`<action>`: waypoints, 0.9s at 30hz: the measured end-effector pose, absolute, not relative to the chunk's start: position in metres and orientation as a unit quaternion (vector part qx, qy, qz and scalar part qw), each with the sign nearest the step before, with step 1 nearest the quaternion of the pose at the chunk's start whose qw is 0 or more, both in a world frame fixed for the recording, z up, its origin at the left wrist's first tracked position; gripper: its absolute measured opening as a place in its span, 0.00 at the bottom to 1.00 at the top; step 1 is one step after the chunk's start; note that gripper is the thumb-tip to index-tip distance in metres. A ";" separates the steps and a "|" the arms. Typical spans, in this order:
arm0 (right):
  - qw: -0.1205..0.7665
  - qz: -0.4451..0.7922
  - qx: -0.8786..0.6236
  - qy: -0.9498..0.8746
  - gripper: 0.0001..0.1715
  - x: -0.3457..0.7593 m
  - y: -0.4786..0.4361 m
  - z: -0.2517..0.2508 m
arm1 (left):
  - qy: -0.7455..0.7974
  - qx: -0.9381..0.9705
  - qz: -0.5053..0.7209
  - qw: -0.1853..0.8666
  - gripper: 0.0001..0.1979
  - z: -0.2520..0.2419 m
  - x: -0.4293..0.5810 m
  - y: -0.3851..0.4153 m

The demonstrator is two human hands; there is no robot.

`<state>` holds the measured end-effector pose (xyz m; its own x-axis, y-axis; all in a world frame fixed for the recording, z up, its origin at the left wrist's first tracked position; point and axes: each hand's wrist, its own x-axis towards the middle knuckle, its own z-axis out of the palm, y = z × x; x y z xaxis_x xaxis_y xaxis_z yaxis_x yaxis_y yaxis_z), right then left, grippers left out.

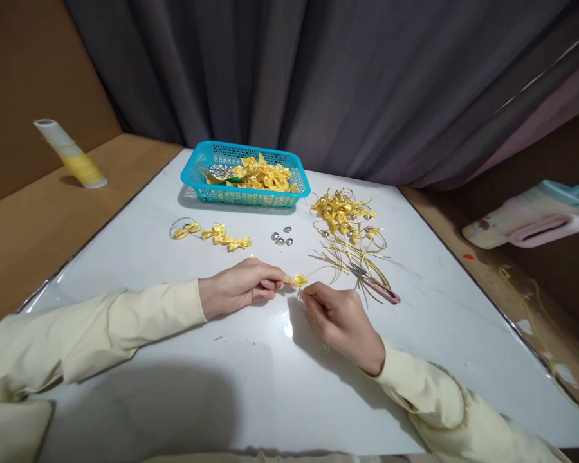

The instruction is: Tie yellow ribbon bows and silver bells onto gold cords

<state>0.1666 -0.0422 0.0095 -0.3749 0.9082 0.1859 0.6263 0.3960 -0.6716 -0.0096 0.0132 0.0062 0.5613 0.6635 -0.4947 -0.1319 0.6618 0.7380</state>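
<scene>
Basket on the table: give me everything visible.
The basket is turquoise, plastic-looking, a shallow rectangle with rounded corners, perforated walls and a solid rim. It stands upright and open-topped at the far side of the white table, its underside on it. Inside: yellow ribbon pieces, silvery bits, gold strands and something green. No hand touches it.

Two hands, one left (241, 283) and one right (342, 321), share one yellow ribbon piece (300, 280), while the table (183, 411) bears one blue basket (246, 197), one pink-handled cutter (385, 290), four loose silver beads (280, 242) as far as can be told, and one wire-looped bow (188, 230) at the left. One ribbon roll (80, 164) and one tumbler (492, 222) stand at the sides. Overlap hides exact totals for the row of loose bows (219, 235), the basket's yellow bows (265, 175), the heaped wired bows (340, 211) and the gold wires (338, 254).
</scene>
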 end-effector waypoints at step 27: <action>0.283 0.055 -0.418 -0.861 0.11 0.169 -0.041 -0.003 | 0.406 0.308 0.206 0.835 0.14 0.018 -0.008 0.013</action>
